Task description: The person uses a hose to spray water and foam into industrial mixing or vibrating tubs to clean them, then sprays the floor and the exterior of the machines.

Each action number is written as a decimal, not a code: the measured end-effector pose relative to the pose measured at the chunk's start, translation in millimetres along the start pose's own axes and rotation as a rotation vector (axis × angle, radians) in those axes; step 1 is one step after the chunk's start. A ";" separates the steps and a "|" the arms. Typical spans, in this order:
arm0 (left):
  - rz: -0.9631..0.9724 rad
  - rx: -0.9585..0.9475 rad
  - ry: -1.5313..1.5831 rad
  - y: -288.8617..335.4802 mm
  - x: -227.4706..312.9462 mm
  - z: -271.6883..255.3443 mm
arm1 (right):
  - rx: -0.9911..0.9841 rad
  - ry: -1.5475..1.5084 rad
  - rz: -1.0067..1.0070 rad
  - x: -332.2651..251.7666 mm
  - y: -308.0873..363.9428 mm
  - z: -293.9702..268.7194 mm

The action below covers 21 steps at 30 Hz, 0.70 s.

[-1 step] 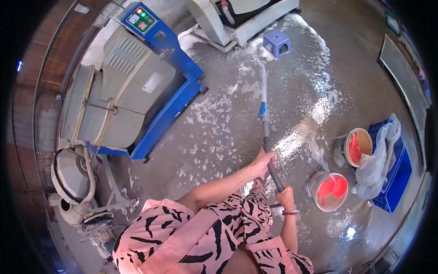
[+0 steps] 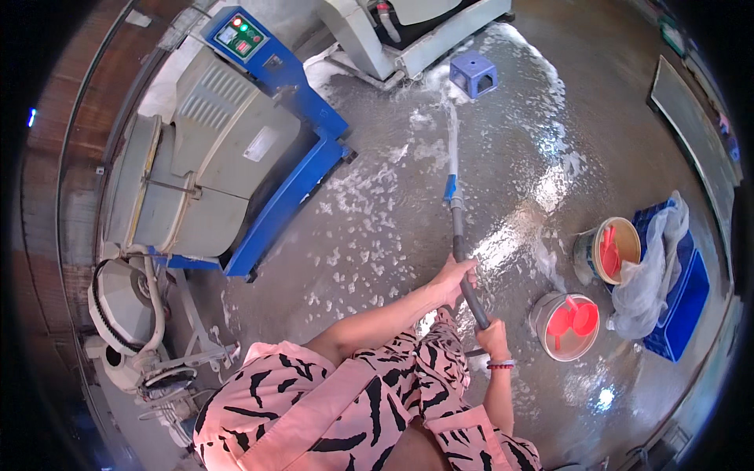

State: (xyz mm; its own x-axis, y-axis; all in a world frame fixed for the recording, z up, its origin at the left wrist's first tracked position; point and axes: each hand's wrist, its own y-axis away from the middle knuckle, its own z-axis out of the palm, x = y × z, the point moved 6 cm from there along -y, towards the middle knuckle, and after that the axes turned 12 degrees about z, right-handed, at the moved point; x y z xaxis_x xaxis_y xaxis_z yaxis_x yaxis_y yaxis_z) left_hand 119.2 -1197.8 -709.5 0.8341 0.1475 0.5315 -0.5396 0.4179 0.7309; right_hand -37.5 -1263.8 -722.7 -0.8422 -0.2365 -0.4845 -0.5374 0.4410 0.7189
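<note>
Both my hands grip a grey hose point(image 2: 459, 225). My left hand point(image 2: 455, 279) is wrapped round its middle, farther forward than the right. My right hand point(image 2: 493, 340), with a beaded bracelet at the wrist, closes on the hose nearer my body. At the hose's far end sits a blue valve handle point(image 2: 451, 187). From there a stream of water point(image 2: 453, 141) shoots forward onto the wet floor point(image 2: 377, 259), landing near a small purple plastic stool point(image 2: 473, 74). White foam lies scattered over the floor.
A grey machine with a blue frame point(image 2: 287, 200) stands at left, another pale machine point(image 2: 452, 39) at the far side. To the right are a white bucket with red scoops point(image 2: 540, 323), a second bucket point(image 2: 584, 259), a blue crate point(image 2: 677, 318) and clear plastic sheeting point(image 2: 638, 302).
</note>
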 end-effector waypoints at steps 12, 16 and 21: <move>0.004 -0.107 -0.070 23.0 -9.1 13.9 | 0.105 -0.057 -0.082 15.7 27.5 -3.4; -0.011 -0.200 -0.149 33.7 -17.1 27.2 | 0.127 -0.107 -0.061 20.6 35.7 -7.1; 0.007 -0.295 -0.213 39.3 -25.6 45.8 | 0.204 -0.210 -0.074 37.3 38.6 -0.5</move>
State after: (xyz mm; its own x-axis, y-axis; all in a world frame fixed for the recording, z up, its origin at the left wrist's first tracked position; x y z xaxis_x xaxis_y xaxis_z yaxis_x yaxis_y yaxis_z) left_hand 71.5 -1226.2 -674.8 0.7711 -0.0262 0.6362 -0.4628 0.6631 0.5883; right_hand -89.7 -1256.0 -712.9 -0.7626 -0.0997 -0.6392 -0.5589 0.5990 0.5734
